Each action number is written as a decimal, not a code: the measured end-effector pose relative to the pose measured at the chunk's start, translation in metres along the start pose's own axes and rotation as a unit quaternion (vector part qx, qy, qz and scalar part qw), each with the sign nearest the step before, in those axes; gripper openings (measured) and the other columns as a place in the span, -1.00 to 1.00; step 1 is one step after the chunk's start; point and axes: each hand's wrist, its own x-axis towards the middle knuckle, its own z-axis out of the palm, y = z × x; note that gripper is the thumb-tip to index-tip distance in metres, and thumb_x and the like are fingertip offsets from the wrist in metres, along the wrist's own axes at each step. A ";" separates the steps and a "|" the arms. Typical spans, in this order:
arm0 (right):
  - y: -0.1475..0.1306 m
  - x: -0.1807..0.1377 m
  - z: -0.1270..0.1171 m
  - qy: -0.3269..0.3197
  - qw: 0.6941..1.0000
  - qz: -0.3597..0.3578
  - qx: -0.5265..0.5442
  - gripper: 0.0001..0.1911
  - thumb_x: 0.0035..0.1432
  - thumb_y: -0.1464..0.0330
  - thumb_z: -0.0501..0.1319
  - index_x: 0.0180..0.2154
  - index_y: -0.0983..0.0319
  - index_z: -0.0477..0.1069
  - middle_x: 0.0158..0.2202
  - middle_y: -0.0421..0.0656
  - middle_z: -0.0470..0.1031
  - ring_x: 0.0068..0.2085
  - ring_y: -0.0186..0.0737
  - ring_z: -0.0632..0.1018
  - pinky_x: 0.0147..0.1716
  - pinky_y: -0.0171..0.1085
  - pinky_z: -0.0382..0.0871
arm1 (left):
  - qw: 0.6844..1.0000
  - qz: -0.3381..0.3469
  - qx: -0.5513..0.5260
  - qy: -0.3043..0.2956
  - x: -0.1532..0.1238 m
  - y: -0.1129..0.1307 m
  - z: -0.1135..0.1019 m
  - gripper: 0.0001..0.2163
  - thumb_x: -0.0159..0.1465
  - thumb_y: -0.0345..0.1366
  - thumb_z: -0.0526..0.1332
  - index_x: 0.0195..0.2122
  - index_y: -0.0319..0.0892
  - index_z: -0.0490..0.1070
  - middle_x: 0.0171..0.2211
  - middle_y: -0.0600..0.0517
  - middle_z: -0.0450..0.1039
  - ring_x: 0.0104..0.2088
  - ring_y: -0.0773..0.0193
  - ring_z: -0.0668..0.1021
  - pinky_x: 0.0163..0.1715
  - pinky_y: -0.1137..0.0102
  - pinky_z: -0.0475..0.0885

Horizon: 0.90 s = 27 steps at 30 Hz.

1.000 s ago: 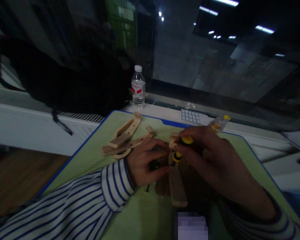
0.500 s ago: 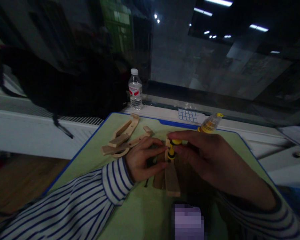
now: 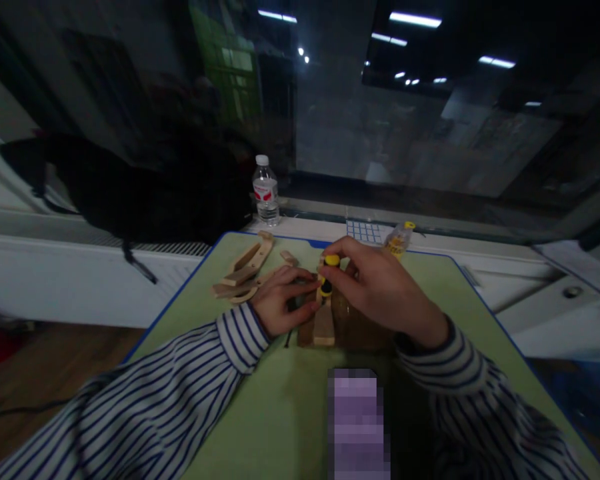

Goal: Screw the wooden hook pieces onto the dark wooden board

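My right hand (image 3: 380, 290) is closed around a small yellow and black screwdriver (image 3: 327, 275), held upright over a wooden assembly (image 3: 324, 328) on the green mat (image 3: 290, 413). My left hand (image 3: 280, 303) rests against the left side of that assembly with its fingers curled on the wood next to the tool's tip. Both sleeves are white with blue stripes. The dim light hides the spot the tip touches.
Loose curved wooden pieces (image 3: 243, 273) lie on the mat's far left. A water bottle (image 3: 265, 191) stands on the sill behind, beside a black bag (image 3: 145, 193). A small glue bottle (image 3: 399, 239) and a gridded card (image 3: 364, 232) lie at the mat's far edge.
The view has tilted, so hands and parts sit higher and smaller in the picture. Both hands stay on the wooden assembly with the screwdriver still upright in my right hand.
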 end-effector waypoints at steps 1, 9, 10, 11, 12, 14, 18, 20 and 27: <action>0.000 0.000 0.000 0.000 1.000 0.000 0.010 -0.82 0.21 0.26 0.13 -0.18 0.19 0.32 -0.42 -0.25 0.47 -0.47 -0.35 0.45 -0.50 -0.36 0.17 | 1.000 -0.001 0.002 0.000 0.000 0.001 0.000 -0.72 0.20 -0.21 0.20 -0.11 -0.20 0.49 -0.09 -0.14 0.41 -0.09 0.10 0.44 -0.07 0.15 0.37; 0.006 0.001 0.008 -0.002 0.995 -0.054 0.081 -0.75 0.22 0.31 0.11 -0.06 0.21 0.33 -0.23 -0.17 0.53 -0.34 -0.31 0.51 -0.37 -0.33 0.31 | 1.000 0.009 0.004 0.002 -0.002 0.000 0.000 -0.74 0.22 -0.23 0.20 -0.11 -0.18 0.49 -0.05 -0.12 0.39 -0.03 0.10 0.43 -0.02 0.13 0.36; 0.007 0.001 0.008 -0.004 0.993 -0.073 0.092 -0.74 0.23 0.32 0.11 -0.05 0.20 0.35 -0.15 -0.16 0.53 -0.25 -0.29 0.53 -0.28 -0.32 0.34 | 1.000 0.014 0.002 0.001 -0.002 -0.001 0.000 -0.75 0.21 -0.23 0.20 -0.11 -0.19 0.49 -0.05 -0.12 0.39 -0.03 0.10 0.43 -0.03 0.12 0.37; 0.008 0.002 0.009 -0.008 0.991 -0.088 0.102 -0.74 0.23 0.34 0.11 -0.05 0.19 0.38 -0.09 -0.15 0.52 -0.16 -0.28 0.53 -0.19 -0.30 0.35 | 1.000 0.020 -0.001 0.003 -0.002 -0.002 0.001 -0.75 0.21 -0.24 0.21 -0.11 -0.19 0.49 -0.05 -0.12 0.39 -0.04 0.10 0.43 -0.03 0.12 0.37; 0.008 0.002 0.008 -0.013 0.989 -0.097 0.110 -0.74 0.24 0.34 0.10 -0.05 0.18 0.40 -0.05 -0.16 0.52 -0.09 -0.27 0.52 -0.11 -0.27 0.34 | 1.000 0.025 -0.003 0.006 -0.002 -0.003 0.001 -0.75 0.21 -0.24 0.21 -0.11 -0.19 0.49 -0.05 -0.12 0.39 -0.04 0.10 0.43 -0.04 0.11 0.38; 0.009 0.001 0.007 -0.025 0.989 -0.097 0.114 -0.71 0.25 0.33 0.08 -0.02 0.17 0.41 -0.01 -0.16 0.50 -0.01 -0.25 0.49 -0.03 -0.24 0.33 | 1.000 0.028 -0.002 0.006 -0.001 -0.003 0.000 -0.74 0.21 -0.24 0.21 -0.10 -0.18 0.48 -0.06 -0.11 0.39 -0.04 0.10 0.43 -0.04 0.11 0.37; 0.010 -0.002 0.002 -0.063 0.989 -0.094 0.096 -0.58 0.25 0.40 0.05 0.14 0.20 0.25 0.12 -0.13 0.40 0.05 -0.25 0.45 -0.02 -0.21 0.35 | 1.000 0.029 -0.001 -0.002 -0.001 -0.003 0.000 -0.72 0.21 -0.24 0.20 -0.08 -0.20 0.47 -0.06 -0.12 0.40 -0.05 0.11 0.42 -0.03 0.13 0.36; 0.010 -0.002 0.001 -0.072 0.989 -0.091 0.094 -0.56 0.25 0.42 0.03 0.16 0.19 0.22 0.11 -0.15 0.40 0.06 -0.25 0.45 0.00 -0.20 0.35 | 1.000 0.028 -0.004 -0.001 -0.001 -0.003 0.001 -0.73 0.21 -0.24 0.21 -0.10 -0.22 0.47 -0.07 -0.13 0.40 -0.05 0.11 0.42 -0.02 0.14 0.35; 0.011 0.000 0.003 -0.045 0.992 -0.101 0.061 -0.62 0.22 0.40 0.10 0.08 0.16 0.32 0.05 -0.18 0.46 0.02 -0.24 0.47 0.01 -0.21 0.33 | 1.000 0.021 -0.009 0.002 -0.003 -0.003 0.002 -0.72 0.21 -0.22 0.21 -0.08 -0.19 0.46 -0.06 -0.12 0.39 -0.05 0.10 0.42 -0.01 0.13 0.34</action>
